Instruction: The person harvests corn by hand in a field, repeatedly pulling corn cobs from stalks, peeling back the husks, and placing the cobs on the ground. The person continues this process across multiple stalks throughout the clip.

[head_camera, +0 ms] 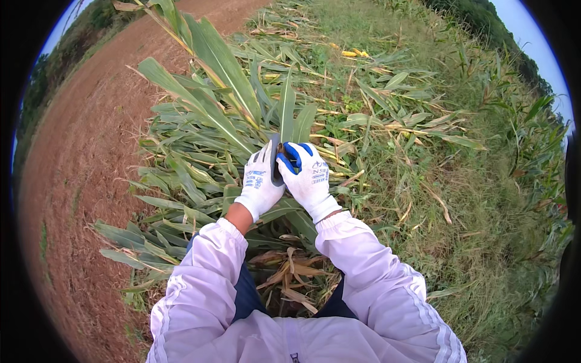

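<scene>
Both my hands, in white knit gloves with coated palms, meet at the middle of the view over a heap of cut corn stalks [195,154]. My left hand [262,179] is held edge-up with its grey palm turned to the right, against the upper end of the work. My right hand [306,174], its blue-coated fingers curled, closes on a small brown part of a corn plant at the base of upright green leaves [287,109]. What lies between the palms is mostly hidden. Dry brown husks [290,272] lie between my legs.
Bare reddish soil [81,159] runs along the left. Several yellow corn ears [354,53] lie on the ground further ahead. More cut stalks [408,129] and grass [422,218] cover the right side, with standing corn [522,149] beyond.
</scene>
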Demonstrator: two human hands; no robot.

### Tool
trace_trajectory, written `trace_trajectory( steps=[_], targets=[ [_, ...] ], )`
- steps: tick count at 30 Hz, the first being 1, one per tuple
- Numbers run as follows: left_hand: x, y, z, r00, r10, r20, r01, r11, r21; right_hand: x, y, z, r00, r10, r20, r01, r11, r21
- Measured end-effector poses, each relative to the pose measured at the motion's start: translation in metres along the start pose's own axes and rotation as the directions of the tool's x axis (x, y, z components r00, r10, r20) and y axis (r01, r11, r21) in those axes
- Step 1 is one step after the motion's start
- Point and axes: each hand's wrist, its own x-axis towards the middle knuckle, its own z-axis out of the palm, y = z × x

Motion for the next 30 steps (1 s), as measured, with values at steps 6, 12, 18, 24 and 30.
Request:
trace_trajectory(
  steps=[6,12,18,24,30],
  targets=[
    [-0.008,0.028,-0.006,0.999,-0.036,0.017,0.035,0.999,0.032,0.001,0.0,-0.003,0.996,-0.01,-0.085,-0.003,0.989,-0.147],
    [-0.013,0.04,0.003,0.999,0.01,-0.052,-0.014,0.996,-0.085,0.0,0.016,-0.001,0.981,0.161,-0.107,-0.168,0.984,-0.059],
    [-0.021,0.021,0.016,0.982,-0.094,-0.164,0.042,0.954,-0.297,-0.001,0.026,0.019,0.854,0.517,-0.049,-0.432,0.759,0.487],
    [-0.006,-0.002,0.018,0.884,-0.467,0.002,0.392,0.739,-0.548,-0.027,0.048,0.055,0.727,0.592,0.347,-0.45,0.03,0.893],
    [0.001,0.006,-0.017,0.938,-0.344,-0.049,0.343,0.939,-0.035,-0.025,0.054,0.047,0.493,0.747,0.446,-0.396,-0.264,0.879]
  ],
)
